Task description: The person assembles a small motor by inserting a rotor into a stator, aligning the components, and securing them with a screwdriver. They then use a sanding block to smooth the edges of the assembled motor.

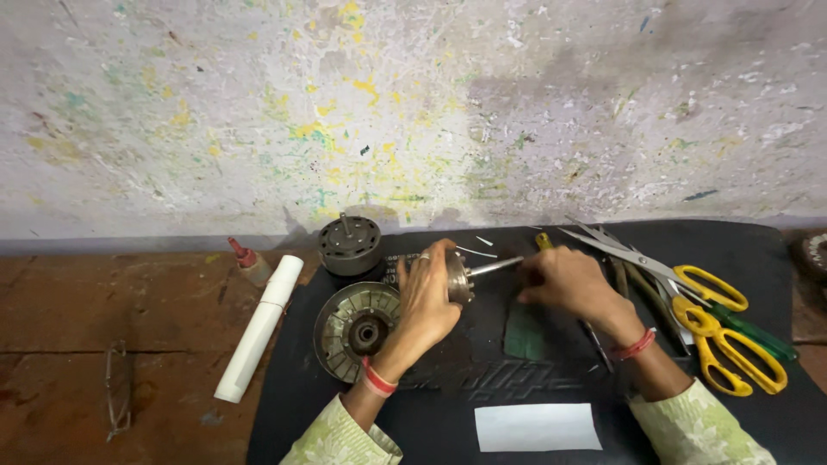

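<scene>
My left hand (426, 301) grips a metal motor rotor (461, 275) whose shaft (495, 266) points right, held just above a black mat (448, 387). My right hand (564, 280) rests fingers-down on the mat at the shaft's tip, beside a dark green sheet piece (523, 331); whether it holds anything is hidden. A round finned motor cover (349, 331) lies under my left wrist. A dark cylindrical motor housing (349, 244) stands behind it.
Yellow-handled scissors (719, 331) and several hand tools (637, 275) lie at the right of the mat. A white paper slip (537, 427) lies near the front. A white paper roll (258, 327), a small glue bottle (250, 263) and spectacles (118, 387) sit on the wooden bench left.
</scene>
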